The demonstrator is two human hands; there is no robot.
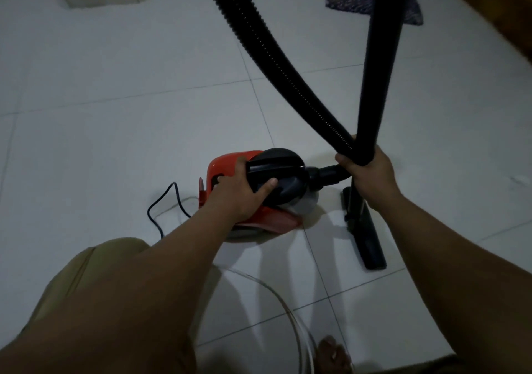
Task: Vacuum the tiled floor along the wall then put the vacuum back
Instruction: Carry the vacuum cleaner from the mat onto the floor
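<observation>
Left hand [241, 192] grips vacuum body [259, 183], right hand [368, 172] clasps wand [380, 65] — lift level, keep hose [276, 65] slack, cord [164, 206] behind left hand untangled.

Open tile to my left, clutter to my right

I see bare tiled floor [115, 85] left; ribbed hose [267, 57] and wand [380, 65] cross ahead, floor nozzle [365, 229] blocks right, power cord [164, 209] loops beside the vacuum body [230, 166].

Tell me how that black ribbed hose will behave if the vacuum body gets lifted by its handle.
The ribbed hose already arcs in a loose curve, so it will probably flex and swing rather than stay stiff. It joins the vacuum body at the front, so it likely tugs there. The right hand holding it should limit swaying.
</observation>
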